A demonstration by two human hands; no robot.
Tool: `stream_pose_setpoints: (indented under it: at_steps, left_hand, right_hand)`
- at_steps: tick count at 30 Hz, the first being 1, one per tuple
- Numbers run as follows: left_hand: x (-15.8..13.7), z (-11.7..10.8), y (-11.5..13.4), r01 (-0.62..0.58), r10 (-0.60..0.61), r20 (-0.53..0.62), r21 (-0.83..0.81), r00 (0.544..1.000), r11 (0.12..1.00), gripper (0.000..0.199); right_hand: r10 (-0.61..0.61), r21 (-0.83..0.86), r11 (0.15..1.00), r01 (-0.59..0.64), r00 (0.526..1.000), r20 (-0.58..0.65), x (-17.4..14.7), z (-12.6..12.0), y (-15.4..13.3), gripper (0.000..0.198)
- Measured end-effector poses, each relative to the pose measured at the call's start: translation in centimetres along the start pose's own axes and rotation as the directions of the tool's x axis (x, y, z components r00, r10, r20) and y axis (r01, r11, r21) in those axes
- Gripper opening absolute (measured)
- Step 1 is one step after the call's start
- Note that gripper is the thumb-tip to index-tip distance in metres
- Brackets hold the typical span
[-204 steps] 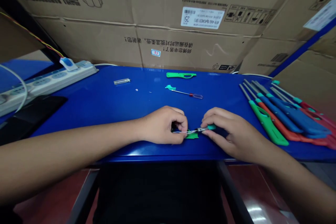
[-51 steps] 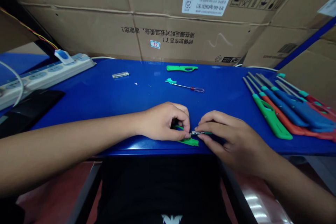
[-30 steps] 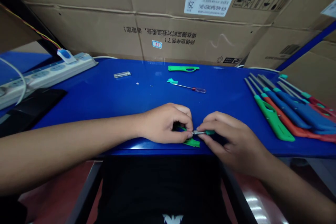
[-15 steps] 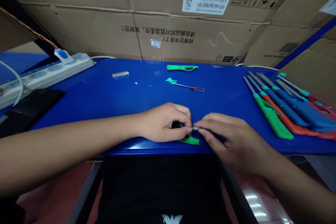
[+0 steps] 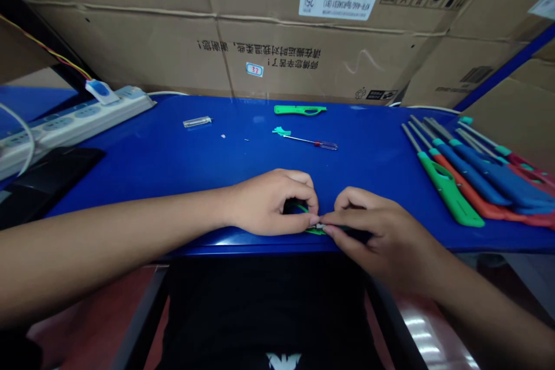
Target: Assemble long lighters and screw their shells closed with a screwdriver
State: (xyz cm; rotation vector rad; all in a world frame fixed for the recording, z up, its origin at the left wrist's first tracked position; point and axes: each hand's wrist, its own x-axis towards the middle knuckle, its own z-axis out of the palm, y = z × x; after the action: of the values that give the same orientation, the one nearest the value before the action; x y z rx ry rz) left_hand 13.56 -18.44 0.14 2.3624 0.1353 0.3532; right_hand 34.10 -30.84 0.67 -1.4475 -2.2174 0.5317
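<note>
Near the table's front edge, my left hand (image 5: 277, 202) is closed around a green lighter casing half (image 5: 315, 231), which shows under and between its fingers. My right hand (image 5: 377, 225) pinches a small silvery metal part (image 5: 319, 225) between thumb and forefinger. The metal part sits right at the casing, with the left fingertips against its other end. Fingers hide most of both pieces, so how they fit together cannot be made out. Beyond the hands lie another green casing half (image 5: 299, 110), a small teal part (image 5: 281, 131) and a screwdriver (image 5: 310, 142) with a clear handle.
Several long-necked lighters (image 5: 455, 185) in green, orange, blue and red lie at the right. A clear fuel tank (image 5: 197, 122) rests at the back left. A power strip (image 5: 73, 127) and a black object (image 5: 52, 185) are at far left. Cardboard (image 5: 260, 29) stands behind.
My right hand has shifted slightly left and down, bringing the metal part from above the casing down to it. The left hand stays almost where it was.
</note>
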Motion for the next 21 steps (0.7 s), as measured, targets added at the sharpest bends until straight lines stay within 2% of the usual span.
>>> stream_pose_setpoints:
  at_steps: [9,14,21]
  left_hand:
    - [-0.1,0.2,-0.1,0.016,-0.019,0.054,0.054,0.998,0.998,0.027]
    - [-0.1,0.5,0.2,0.020,-0.025,0.039,0.110,0.999,0.994,0.020]
    - [-0.2,0.8,0.0,0.047,-0.042,-0.032,0.171,0.999,0.984,0.017]
  right_hand:
    - [0.040,-0.037,0.998,-0.041,0.998,-0.042,-0.7,0.4,-0.2,0.022]
    - [0.096,-0.073,0.993,-0.097,0.995,-0.016,-0.1,0.0,-0.3,0.017]
    - [0.137,-0.051,0.990,-0.135,0.990,0.044,1.7,-0.9,1.1,0.013]
